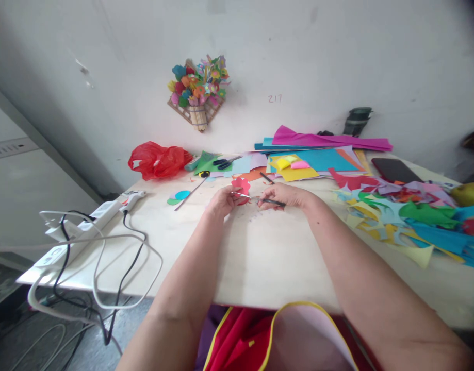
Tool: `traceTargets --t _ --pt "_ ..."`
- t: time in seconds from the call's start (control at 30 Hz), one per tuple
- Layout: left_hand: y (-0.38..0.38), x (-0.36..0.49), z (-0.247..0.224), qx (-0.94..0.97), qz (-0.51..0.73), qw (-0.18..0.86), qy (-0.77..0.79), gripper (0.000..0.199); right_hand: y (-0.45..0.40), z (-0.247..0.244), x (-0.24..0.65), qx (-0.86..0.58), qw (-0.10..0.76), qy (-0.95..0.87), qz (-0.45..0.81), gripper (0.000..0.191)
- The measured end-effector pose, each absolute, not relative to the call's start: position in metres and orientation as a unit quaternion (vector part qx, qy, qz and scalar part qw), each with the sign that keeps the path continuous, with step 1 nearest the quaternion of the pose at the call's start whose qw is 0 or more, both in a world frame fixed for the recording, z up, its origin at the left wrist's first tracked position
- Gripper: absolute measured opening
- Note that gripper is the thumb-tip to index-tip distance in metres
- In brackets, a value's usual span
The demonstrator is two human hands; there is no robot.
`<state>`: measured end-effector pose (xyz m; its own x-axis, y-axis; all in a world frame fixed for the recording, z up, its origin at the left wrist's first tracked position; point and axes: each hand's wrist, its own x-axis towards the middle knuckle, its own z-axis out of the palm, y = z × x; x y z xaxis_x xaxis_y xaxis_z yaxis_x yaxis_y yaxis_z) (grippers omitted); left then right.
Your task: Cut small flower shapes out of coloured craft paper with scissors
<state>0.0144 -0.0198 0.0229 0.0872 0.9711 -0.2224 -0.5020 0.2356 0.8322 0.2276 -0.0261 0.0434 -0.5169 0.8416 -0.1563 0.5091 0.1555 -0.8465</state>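
Observation:
Near the middle of the table, my left hand [222, 201] pinches a red paper flower [240, 185] with rounded petals. Red paper also shows just below the metal end. My right hand [277, 195] is closed around a slim black-handled tool [273, 202]; its silver end lies across the flower by my left fingers. Whether it has one blade or two is too small to tell. A short dark stick [266, 178] shows just beyond my right fingers. Left of my left hand are a blue paper circle [182, 195] and a green paper piece [173, 201].
Black-handled scissors [224, 163], a red plastic bag [157, 159] and coloured sheets [329, 161] lie along the back. Paper scraps [391, 211] and a dark phone [397, 170] are right. Power strips [80, 232] with cables line the left edge. A flower decoration [198, 93] hangs on the wall.

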Motion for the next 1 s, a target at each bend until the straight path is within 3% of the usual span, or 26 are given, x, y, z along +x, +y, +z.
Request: traceTargets --t 1.0 --pt "-0.017 0.015 0.022 0.281 0.568 0.663 0.400 0.012 -0.039 0.052 0.219 -0.481 0.187 -0.721 0.462 0.038"
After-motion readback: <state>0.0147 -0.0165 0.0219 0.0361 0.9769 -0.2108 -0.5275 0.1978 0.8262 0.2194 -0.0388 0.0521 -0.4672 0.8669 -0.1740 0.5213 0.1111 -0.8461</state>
